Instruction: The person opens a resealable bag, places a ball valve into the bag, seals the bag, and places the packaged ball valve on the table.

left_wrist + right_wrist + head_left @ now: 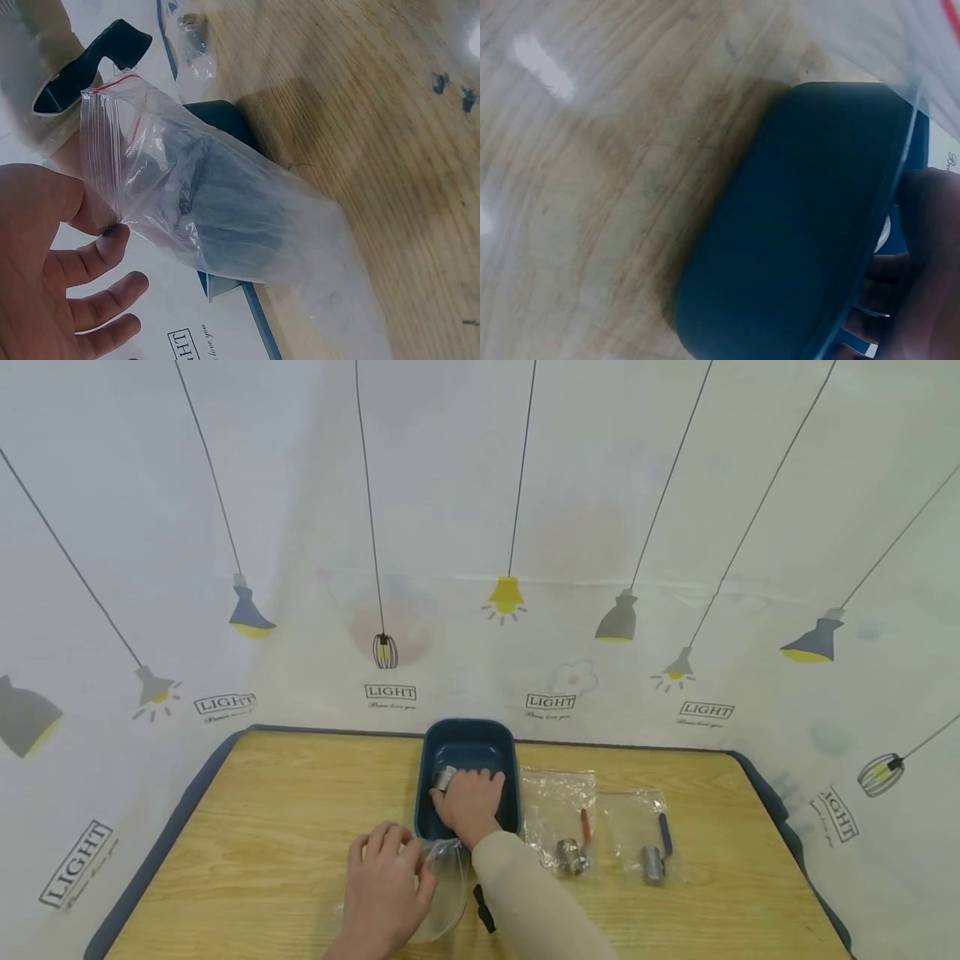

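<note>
My left hand (384, 885) pinches the zip edge of a clear plastic zip bag (247, 202) between thumb and forefinger, its other fingers spread. The bag hangs in front of the blue tray (471, 752) and looks empty, with a red line along its top. My right hand (471, 802) reaches down into the tray. A silver metal fitting (445, 777) sits between its thumb and forefinger. In the right wrist view the tray wall (795, 225) hides most of the fitting and the fingertips.
Right of the tray lie two clear zip bags. One holds a metal fitting (572, 855) and a red handle (586, 827); the other holds a metal fitting (653, 865) and a blue handle (665, 835). A dark strap (97, 64) hangs at the right sleeve. A lamp-printed sheet (465, 527) rises behind the table.
</note>
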Available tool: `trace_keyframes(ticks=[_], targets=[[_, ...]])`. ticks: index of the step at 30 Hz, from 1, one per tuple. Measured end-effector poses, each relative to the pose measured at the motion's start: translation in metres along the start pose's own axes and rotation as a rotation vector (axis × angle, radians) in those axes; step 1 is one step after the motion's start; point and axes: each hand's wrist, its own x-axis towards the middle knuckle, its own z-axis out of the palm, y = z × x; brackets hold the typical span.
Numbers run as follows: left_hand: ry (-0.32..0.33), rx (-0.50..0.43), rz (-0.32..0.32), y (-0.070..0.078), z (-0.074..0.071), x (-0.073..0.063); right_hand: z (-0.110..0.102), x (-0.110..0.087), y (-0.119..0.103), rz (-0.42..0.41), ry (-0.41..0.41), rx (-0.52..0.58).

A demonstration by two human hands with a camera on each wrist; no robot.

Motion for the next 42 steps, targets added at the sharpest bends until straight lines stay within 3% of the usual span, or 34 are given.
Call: trace_keyframes(ticks=[9,16,27,42], targets=[[-0.026,-0.001,-0.018,-0.004,-0.001,0.000,-0.005,0.003,0.004,-0.046,-0.046,-0.054],[-0.028,0.001,-0.022,-0.004,-0.001,0.000,-0.005,-0.001,0.008,-0.167,-0.050,-0.150],[-0.004,-0.007,-0.020,-0.004,0.000,-0.001,0.006,-0.011,0.015,-0.262,0.126,-0.176],[-0.020,0.018,-0.019,-0.005,-0.003,0.000,0.020,-0.008,0.013,-0.241,0.202,-0.100]])
